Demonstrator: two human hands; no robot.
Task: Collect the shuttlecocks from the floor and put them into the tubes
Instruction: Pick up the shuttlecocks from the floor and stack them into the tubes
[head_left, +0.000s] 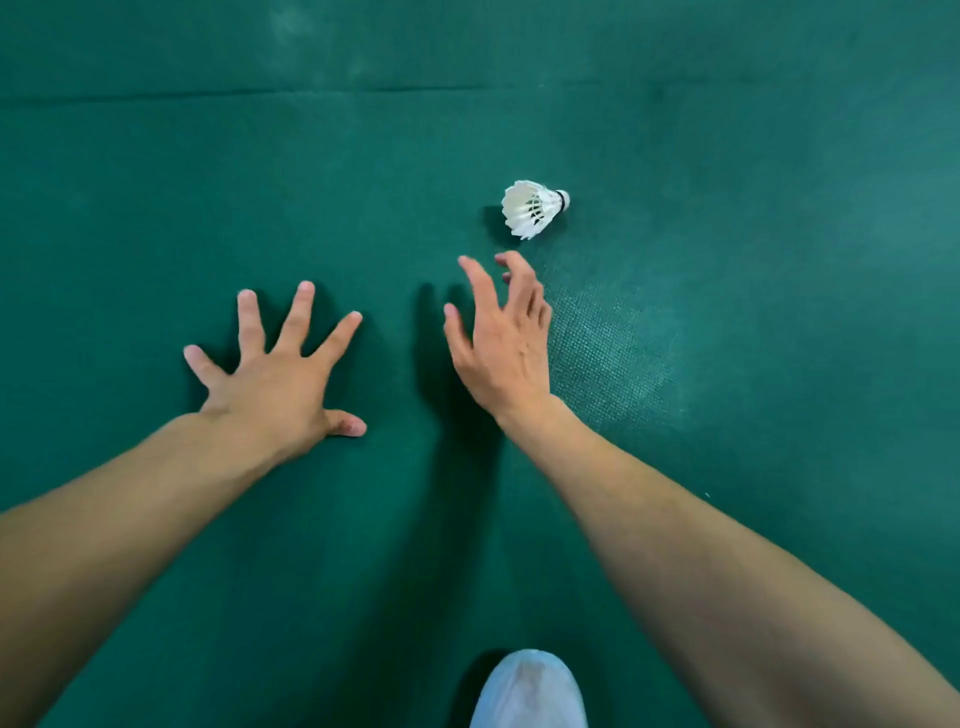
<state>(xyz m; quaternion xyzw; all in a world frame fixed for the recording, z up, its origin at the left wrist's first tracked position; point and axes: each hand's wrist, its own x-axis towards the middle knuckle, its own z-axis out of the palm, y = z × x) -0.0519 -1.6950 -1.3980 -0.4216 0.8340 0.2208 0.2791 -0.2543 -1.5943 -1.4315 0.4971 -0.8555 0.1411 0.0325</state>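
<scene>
The right hand (501, 340) reaches up the middle of the frame with its fingers loosely spread and slightly bent, holding nothing; its fingertips stop just short of the shuttlecock (534, 208). Whether the hand touches the floor (753, 364) cannot be told. The left hand (275, 371), left of centre, is splayed wide with straight fingers, palm down, also holding nothing; its shadow lies close under it, but contact with the floor is unclear.

The shuttlecock lies on its side on the green floor, a little above and right of centre, white feathers to the left and cork tip to the right. Both forearms run off the lower corners of the frame. At the bottom edge a pale rounded shape (527, 688), perhaps a shoe toe or a knee, is cut off. A faint seam (208, 94) crosses the floor near the top.
</scene>
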